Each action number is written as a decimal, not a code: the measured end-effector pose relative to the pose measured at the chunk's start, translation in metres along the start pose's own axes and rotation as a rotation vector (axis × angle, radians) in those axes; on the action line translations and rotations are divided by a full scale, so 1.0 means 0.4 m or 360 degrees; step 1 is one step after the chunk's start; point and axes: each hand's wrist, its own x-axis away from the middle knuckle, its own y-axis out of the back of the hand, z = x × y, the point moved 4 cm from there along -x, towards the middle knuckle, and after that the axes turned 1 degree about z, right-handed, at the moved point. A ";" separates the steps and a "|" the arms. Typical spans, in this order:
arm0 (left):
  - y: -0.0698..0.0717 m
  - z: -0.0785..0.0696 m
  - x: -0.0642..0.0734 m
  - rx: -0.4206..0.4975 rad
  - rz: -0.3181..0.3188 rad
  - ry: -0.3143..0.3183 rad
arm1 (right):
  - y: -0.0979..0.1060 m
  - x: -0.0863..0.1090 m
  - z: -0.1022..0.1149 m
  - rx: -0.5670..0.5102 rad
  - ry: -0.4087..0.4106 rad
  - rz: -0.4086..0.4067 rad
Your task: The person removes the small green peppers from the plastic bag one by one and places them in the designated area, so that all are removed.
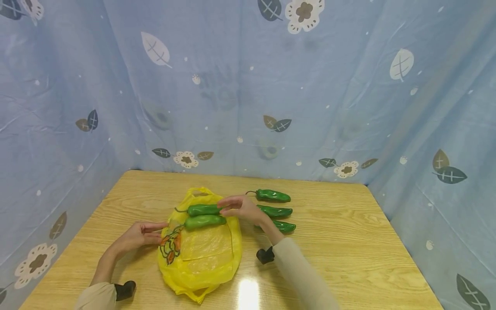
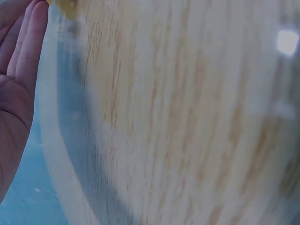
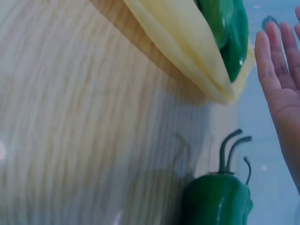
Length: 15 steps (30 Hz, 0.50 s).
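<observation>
A yellow plastic bag (image 1: 211, 245) lies spread on the table, its handles at the far and near ends. Two green peppers lie side by side on it: the far pepper (image 1: 203, 209) and the near, lighter pepper (image 1: 205, 221). At the bag's left edge is my left hand (image 1: 137, 237), fingers extended and fingertips right at the plastic. My right hand (image 1: 242, 208) hovers over the bag's right rim, its fingertips overlapping the far pepper's tip in the head view. The right wrist view shows that palm (image 3: 286, 105) with straight fingers and nothing in it.
Right of the bag, three darker green peppers lie in a column: the far one (image 1: 273, 195), the middle one (image 1: 277, 211) and the near one (image 1: 284, 226), partly behind my right wrist. A blue patterned curtain (image 1: 240, 86) surrounds the wooden table (image 1: 348, 249).
</observation>
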 end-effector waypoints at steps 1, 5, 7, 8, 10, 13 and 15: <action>0.000 0.000 0.000 0.0002 -0.0001 -0.0001 | -0.003 -0.003 -0.004 -0.0005 -0.0011 0.0002; 0.000 0.001 0.000 0.0014 0.0001 -0.0006 | -0.019 -0.011 -0.012 0.0022 -0.0046 0.0023; 0.000 0.003 0.000 0.0019 0.0000 -0.0003 | -0.029 -0.014 -0.014 0.0046 -0.0056 0.0047; 0.000 0.003 0.000 0.0015 -0.0001 -0.0004 | -0.034 -0.015 -0.016 0.0055 -0.0064 0.0060; 0.000 0.003 0.000 0.0008 -0.0001 -0.0004 | -0.042 -0.018 -0.020 0.0068 -0.0081 0.0078; 0.000 0.003 0.000 0.0002 -0.0003 -0.0005 | -0.051 -0.022 -0.029 0.0095 -0.0116 0.0090; -0.001 0.002 0.001 0.0007 -0.0001 -0.0003 | -0.054 -0.025 -0.035 0.0121 -0.0134 0.0087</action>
